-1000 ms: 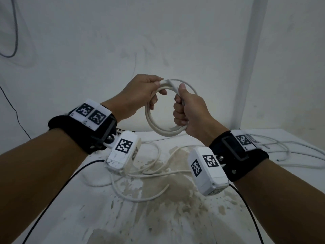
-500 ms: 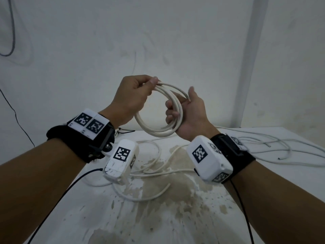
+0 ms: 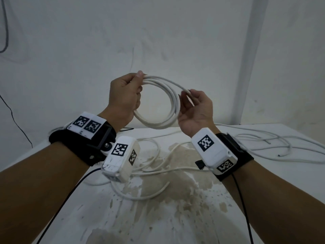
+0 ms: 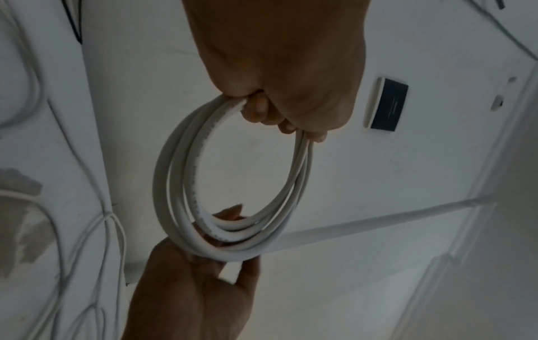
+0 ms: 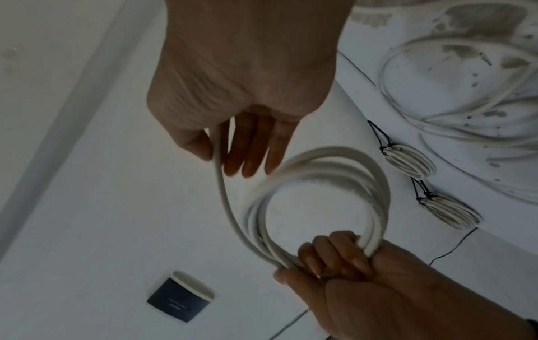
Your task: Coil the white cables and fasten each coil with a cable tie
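Note:
A white cable coil (image 3: 173, 103) of several loops hangs in the air above the table. My left hand (image 3: 139, 85) grips its upper left side, fingers curled through the loops; the left wrist view shows that left hand (image 4: 279, 110) closed round the coil (image 4: 174, 174). My right hand (image 3: 188, 93), palm toward me, pinches the coil's outer strand on the right. In the right wrist view this single strand (image 5: 222, 191) runs between the thumb and fingers of the right hand (image 5: 221, 156) down into the coil (image 5: 375, 184). No cable tie is on this coil.
Loose white cables (image 3: 151, 166) lie tangled on the stained white table (image 3: 167, 217), and more cables (image 3: 263, 143) lie at the right. Two tied coils (image 5: 410, 161) (image 5: 451, 211) with black ties rest by the wall. A dark box (image 5: 180, 296) is on the wall.
My right hand let go of its fist grip on the coil, turned palm up and now pinches the outer strand. The left hand shifted left and the coil swung flatter and wider.

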